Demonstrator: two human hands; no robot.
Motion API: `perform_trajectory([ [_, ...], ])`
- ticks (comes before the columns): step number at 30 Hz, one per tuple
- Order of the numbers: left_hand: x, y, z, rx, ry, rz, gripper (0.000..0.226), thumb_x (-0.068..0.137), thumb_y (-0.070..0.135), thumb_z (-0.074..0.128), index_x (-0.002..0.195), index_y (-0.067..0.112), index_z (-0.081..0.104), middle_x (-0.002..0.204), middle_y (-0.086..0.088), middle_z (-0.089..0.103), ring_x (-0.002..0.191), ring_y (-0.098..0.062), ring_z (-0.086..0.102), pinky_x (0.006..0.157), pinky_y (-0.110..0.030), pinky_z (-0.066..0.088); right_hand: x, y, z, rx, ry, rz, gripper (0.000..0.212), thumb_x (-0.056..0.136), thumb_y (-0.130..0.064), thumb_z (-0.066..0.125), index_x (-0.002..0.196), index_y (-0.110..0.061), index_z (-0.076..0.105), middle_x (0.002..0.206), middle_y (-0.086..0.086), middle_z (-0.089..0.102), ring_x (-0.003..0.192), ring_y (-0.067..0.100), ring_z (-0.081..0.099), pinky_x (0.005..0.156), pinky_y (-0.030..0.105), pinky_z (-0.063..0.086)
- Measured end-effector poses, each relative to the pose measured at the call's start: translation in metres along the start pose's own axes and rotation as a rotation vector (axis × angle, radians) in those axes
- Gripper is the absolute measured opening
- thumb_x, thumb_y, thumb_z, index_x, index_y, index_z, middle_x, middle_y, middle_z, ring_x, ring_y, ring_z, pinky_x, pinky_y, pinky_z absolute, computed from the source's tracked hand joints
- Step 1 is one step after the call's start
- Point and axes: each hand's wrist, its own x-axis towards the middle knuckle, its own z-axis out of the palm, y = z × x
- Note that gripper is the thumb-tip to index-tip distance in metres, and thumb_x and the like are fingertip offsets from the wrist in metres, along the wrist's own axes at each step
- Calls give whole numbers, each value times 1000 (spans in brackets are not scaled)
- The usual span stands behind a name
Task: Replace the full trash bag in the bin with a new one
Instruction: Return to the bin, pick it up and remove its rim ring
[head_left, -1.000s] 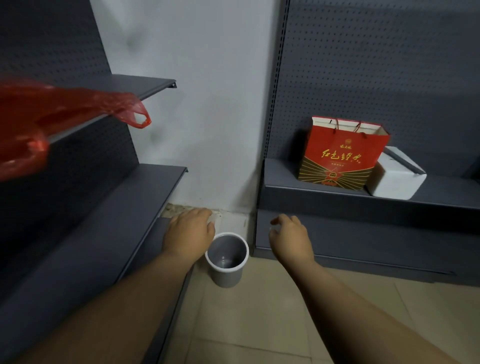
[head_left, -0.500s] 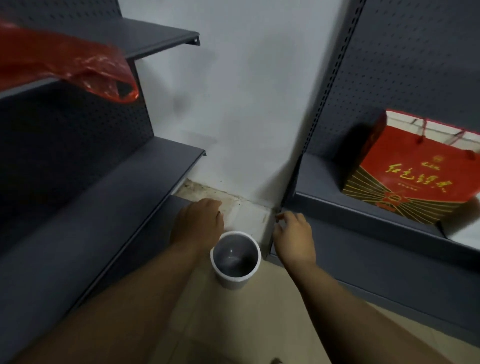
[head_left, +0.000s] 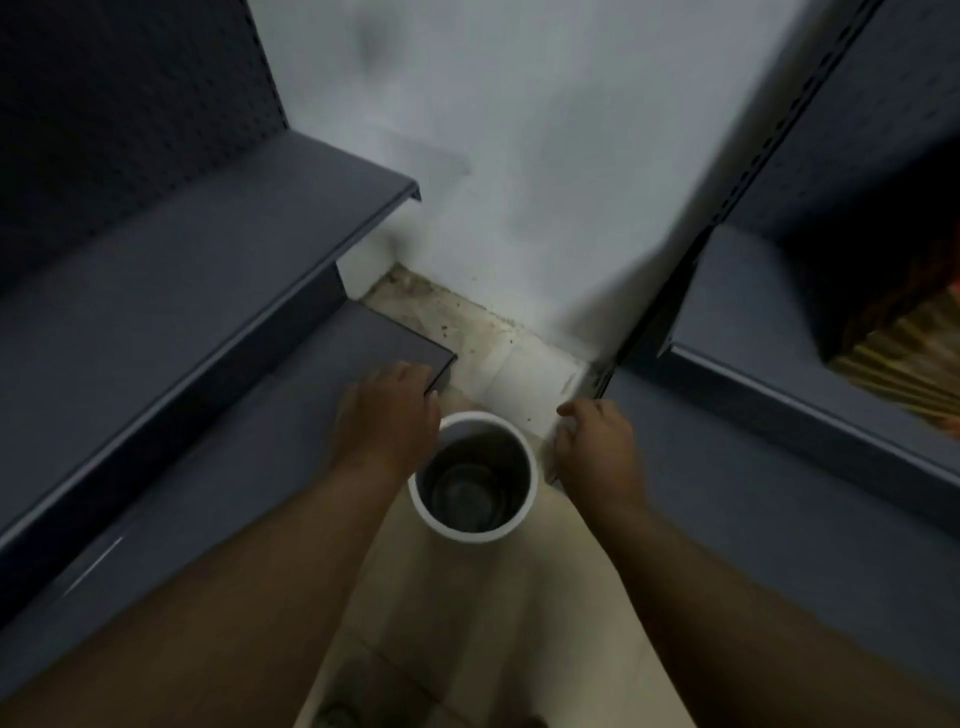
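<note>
**Bare bin on the floor in a corner between shelves**

The bin (head_left: 472, 478) stands upright on the pale tiled floor (head_left: 519, 623), seen from almost straight above. Its white rim is a full circle and the grey inside shows down to the bottom, with no bag lining it.

The left hand (head_left: 387, 423) is just beside the bin's left rim, back of the hand up, fingers loosely bent and reaching over the corner of the lowest shelf; whether it touches the rim cannot be told, and it holds nothing that shows. The right hand (head_left: 597, 447) is near the bin's right side, apart from the rim, its fingers curled downward; whether they pinch anything cannot be told through the blur.

Behind the bin the floor runs to a white wall (head_left: 519, 156), and the strip of tile at the wall's foot is stained and speckled with dirt. A dark grey shelf unit (head_left: 182, 291) with a perforated back panel steps down on the left. Another grey shelf (head_left: 753, 312) stands on the right, with a blurred red and gold bag (head_left: 904, 358) at the frame edge.
</note>
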Motion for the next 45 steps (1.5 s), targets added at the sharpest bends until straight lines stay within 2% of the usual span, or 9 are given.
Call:
perform_trajectory([
  [11, 46, -95, 205, -23, -88, 33, 31, 92, 24, 45, 120, 15, 53, 123, -8, 57, 108, -28, 53, 87, -37, 41, 57, 99, 195, 35, 29, 139, 31, 93, -23, 48, 121, -13, 58, 125, 11, 54, 114, 28, 50, 94, 41, 45],
  [18, 70, -134, 310, -37, -45, 71, 31, 92, 26, 43, 118, 14, 53, 120, -9, 58, 104, -29, 55, 90, -43, 46, 88, 153, 289, 74, 77, 177, 32, 93, -22, 52, 124, -16, 54, 130, 9, 49, 120, 28, 47, 98, 39, 42],
  [21, 79, -145, 339, -61, 2, 74, 31, 91, 26, 44, 119, 15, 52, 120, -9, 57, 105, -28, 55, 90, -46, 48, 102, 169, 315, 104, 111, 179, 34, 92, -20, 52, 126, -15, 52, 130, 12, 48, 120, 31, 46, 100, 43, 42],
  [26, 88, -156, 366, -116, 83, 16, 42, 89, 23, 50, 131, 22, 43, 132, -10, 49, 115, -30, 50, 97, -49, 45, 120, 190, 336, 70, 177, 163, 32, 88, -14, 54, 119, -5, 53, 121, 18, 50, 111, 36, 50, 95, 43, 44],
  [28, 87, -158, 373, -150, 91, -17, 43, 88, 21, 53, 130, 22, 42, 126, -10, 51, 110, -28, 52, 94, -47, 48, 121, 198, 341, 65, 187, 164, 27, 87, -11, 55, 112, -2, 56, 114, 20, 54, 100, 35, 54, 86, 41, 48],
  [31, 82, -160, 378, -214, 93, -59, 39, 86, 14, 55, 124, 16, 45, 117, -12, 56, 102, -27, 56, 88, -44, 51, 122, 205, 342, 97, 149, 205, 17, 85, -8, 58, 100, 0, 60, 103, 19, 61, 81, 29, 57, 67, 33, 44],
  [36, 77, -162, 380, -229, 80, -176, 26, 85, 7, 57, 110, 6, 52, 107, -17, 60, 94, -31, 61, 80, -41, 53, 123, 206, 336, 102, 124, 225, 15, 83, -9, 61, 93, 1, 66, 94, 19, 66, 81, 32, 64, 67, 35, 52],
  [42, 78, -169, 382, -233, 109, -176, 20, 87, 5, 52, 106, 5, 56, 103, -18, 62, 80, -23, 52, 71, -34, 44, 120, 200, 330, 65, 100, 242, 13, 83, -6, 59, 90, 1, 67, 88, 18, 67, 79, 33, 65, 63, 33, 49],
  [45, 79, -171, 381, -238, 138, -164, 21, 88, 4, 50, 107, 3, 58, 103, -19, 63, 81, -25, 54, 70, -33, 43, 118, 195, 330, 38, 95, 241, 12, 84, -5, 57, 89, 2, 66, 82, 15, 62, 73, 30, 60, 61, 33, 45],
])
